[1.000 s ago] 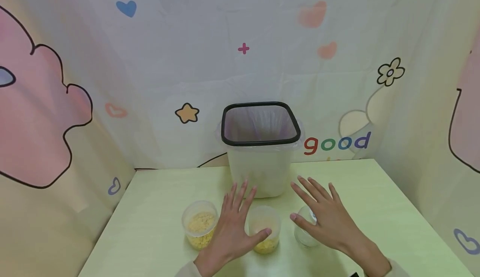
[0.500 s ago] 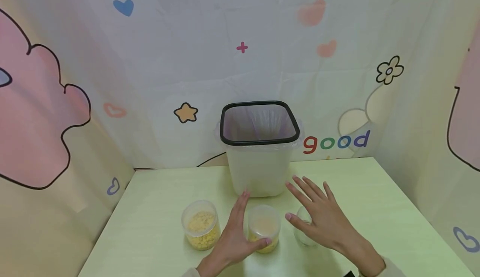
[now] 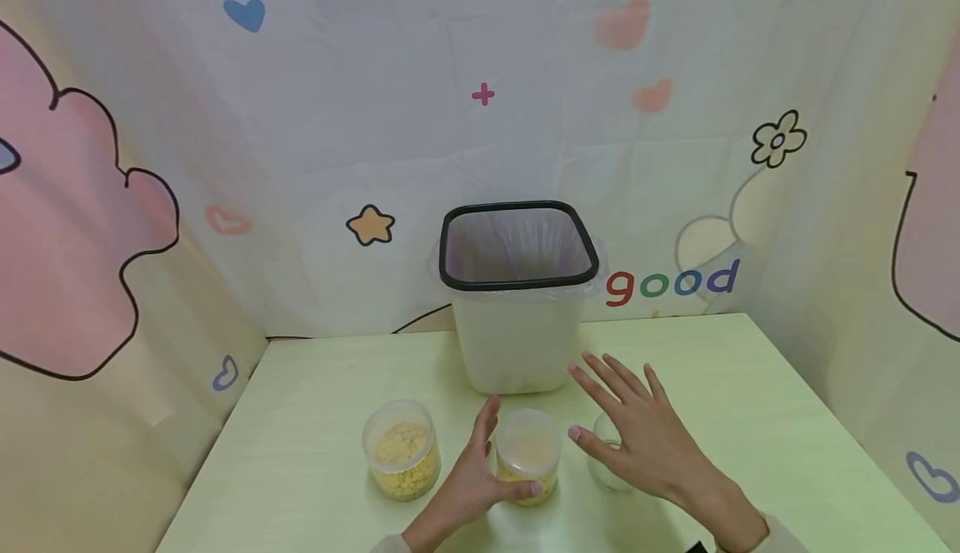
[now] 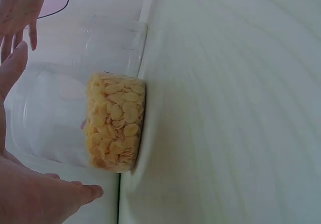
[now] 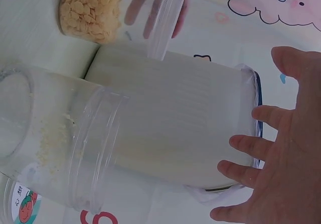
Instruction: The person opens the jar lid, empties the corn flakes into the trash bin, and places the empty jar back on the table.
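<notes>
My left hand (image 3: pixel 468 478) is spread in a C around the middle jar (image 3: pixel 528 449), a clear plastic jar holding yellow flakes under a translucent lid. In the left wrist view, a gap shows between its fingertips and the jar of flakes (image 4: pixel 116 126). My right hand (image 3: pixel 648 436) hovers with spread fingers above a clear jar (image 3: pixel 606 428), which it partly covers. Seen from the right wrist, that jar (image 5: pixel 55 128) has no lid and a few crumbs inside. A third jar (image 3: pixel 403 453) with yellow flakes stands uncovered to the left.
Behind the jars stands a white bin (image 3: pixel 517 345) with a black rim and a plastic liner. The pale green table (image 3: pixel 315 420) meets a printed cloth (image 3: pixel 337 120) at the back. A label with a strawberry (image 5: pixel 26 206) shows beyond the right jar.
My left hand has turned and lowered from flat and spread to a C around the middle jar. The right hand has shifted slightly left, still spread.
</notes>
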The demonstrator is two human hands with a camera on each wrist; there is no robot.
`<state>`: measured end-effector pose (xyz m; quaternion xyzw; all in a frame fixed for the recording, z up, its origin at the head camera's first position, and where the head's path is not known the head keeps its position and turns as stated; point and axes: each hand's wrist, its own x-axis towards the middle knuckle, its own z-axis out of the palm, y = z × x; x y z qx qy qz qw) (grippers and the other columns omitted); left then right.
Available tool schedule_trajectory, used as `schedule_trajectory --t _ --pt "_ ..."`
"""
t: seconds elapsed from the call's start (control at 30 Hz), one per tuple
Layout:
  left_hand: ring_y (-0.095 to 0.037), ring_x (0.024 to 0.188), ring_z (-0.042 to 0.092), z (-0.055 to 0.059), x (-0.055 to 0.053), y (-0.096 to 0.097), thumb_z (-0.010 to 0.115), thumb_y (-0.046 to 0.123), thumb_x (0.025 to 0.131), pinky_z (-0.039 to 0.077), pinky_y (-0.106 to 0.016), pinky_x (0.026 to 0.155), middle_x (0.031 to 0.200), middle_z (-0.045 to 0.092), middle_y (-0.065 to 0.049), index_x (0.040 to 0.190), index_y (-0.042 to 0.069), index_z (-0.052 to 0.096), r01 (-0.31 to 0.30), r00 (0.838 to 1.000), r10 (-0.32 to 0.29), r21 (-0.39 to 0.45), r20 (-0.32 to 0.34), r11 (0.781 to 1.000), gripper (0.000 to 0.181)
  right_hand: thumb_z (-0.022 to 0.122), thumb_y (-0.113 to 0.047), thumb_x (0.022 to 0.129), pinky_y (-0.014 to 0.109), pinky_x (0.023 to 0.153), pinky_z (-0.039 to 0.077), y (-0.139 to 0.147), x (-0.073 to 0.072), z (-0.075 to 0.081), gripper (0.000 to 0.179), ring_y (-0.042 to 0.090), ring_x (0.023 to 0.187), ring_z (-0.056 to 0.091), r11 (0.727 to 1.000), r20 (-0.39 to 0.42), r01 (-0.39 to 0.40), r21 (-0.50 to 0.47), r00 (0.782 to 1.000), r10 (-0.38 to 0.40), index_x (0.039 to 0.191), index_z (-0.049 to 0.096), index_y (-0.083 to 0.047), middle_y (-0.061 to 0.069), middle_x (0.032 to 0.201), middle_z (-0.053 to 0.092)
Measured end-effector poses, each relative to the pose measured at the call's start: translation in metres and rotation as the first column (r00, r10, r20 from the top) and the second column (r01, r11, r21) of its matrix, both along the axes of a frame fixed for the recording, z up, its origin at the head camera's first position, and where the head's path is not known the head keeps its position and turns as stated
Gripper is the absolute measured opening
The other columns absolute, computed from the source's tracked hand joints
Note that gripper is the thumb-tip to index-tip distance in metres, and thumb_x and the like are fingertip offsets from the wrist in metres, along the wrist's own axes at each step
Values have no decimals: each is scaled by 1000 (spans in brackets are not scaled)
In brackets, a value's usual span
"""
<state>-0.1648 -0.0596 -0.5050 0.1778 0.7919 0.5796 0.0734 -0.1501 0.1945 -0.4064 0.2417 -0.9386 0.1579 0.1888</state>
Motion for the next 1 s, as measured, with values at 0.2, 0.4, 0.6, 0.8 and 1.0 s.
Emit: schedule_trajectory --t 0.2,0.4,0.6,0.8,1.0 --pt "-42 148 24 -9 -5 3 88 37 70 22 -68 114 165 16 -12 158 19 6 28 999 -29 38 34 999 122 60 -54 91 67 115 16 0 0 0 72 33 146 32 1000 -2 -1 -3 1000 1 153 31 -35 2 158 36" --pt "-32 136 45 -16 -7 6 92 25 66 29 -59 113 154 38 -13 155 22 14 14 1000 -15 44 24 999 119 61 -54 90 67 114 17 -1 0 -1 71 33 145 33 1000 -5 -1 -3 1000 1 153 33 -33 1 158 36" --pt "-30 128 51 -22 -9 10 92 23 65 37 -53 108 147 46 -12 154 18 17 1 1000 -1 20 8 1000 117 61 -53 91 67 114 17 -2 0 -1 70 33 145 34 1000 -1 -3 -5 1000 3 152 35 -32 2 158 37" --pt "-26 124 53 -24 -9 15 92 20 65 40 -46 105 139 51 -9 151 17 24 -6 1000 5 44 24 999 110 61 -52 91 67 114 17 -5 -2 0 69 33 145 34 1000 -7 -14 -6 1000 14 152 37 -29 3 158 37" --pt "-23 121 55 -24 -8 16 91 20 67 43 -45 102 135 55 -5 148 22 30 -5 999 2 73 38 997 102 60 -53 91 66 115 17 -9 -4 2 70 32 146 33 999 -17 -32 -7 999 32 152 35 -32 2 159 36"
